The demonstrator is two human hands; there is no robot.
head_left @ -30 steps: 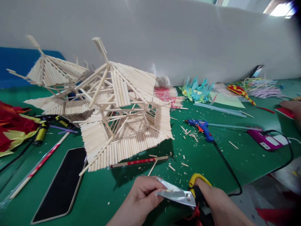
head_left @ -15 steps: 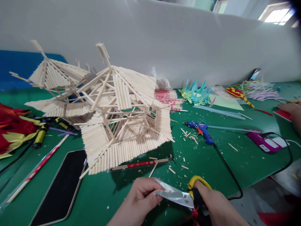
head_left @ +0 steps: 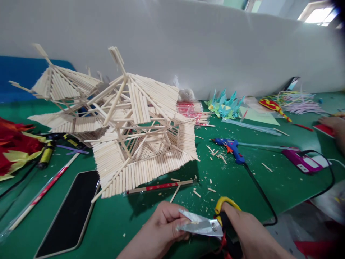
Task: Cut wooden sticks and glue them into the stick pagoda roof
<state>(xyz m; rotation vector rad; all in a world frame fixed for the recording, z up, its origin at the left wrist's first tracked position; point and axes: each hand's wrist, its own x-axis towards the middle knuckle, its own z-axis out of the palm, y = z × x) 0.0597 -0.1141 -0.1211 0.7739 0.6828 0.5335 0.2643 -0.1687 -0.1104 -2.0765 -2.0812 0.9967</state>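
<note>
My right hand (head_left: 239, 225) grips a pair of scissors (head_left: 201, 227) with yellow and black handles, their blades parted and pointing left. My left hand (head_left: 165, 223) is closed at the blade tips, finger and thumb pinching a short wooden stick (head_left: 194, 222). Only a pale bit of that stick shows between the blades; the fingers hide the rest. Just beyond my hands stands a pavilion model (head_left: 151, 169) built of wooden sticks, with a peaked roof and a wide slatted lower skirt. A red-wrapped pair of chopsticks (head_left: 164, 186) lies in front of it.
A blue glue gun (head_left: 230, 147) lies to the right, its cord running over the table edge toward a purple power strip (head_left: 304, 160). A phone (head_left: 70, 212) is at the left. Wood scraps dot the green table (head_left: 250, 183). Another person's hand (head_left: 335, 126) appears far right.
The scissor blades remain parted around the stick, and both hands have barely shifted. The whole view has moved very slightly.
</note>
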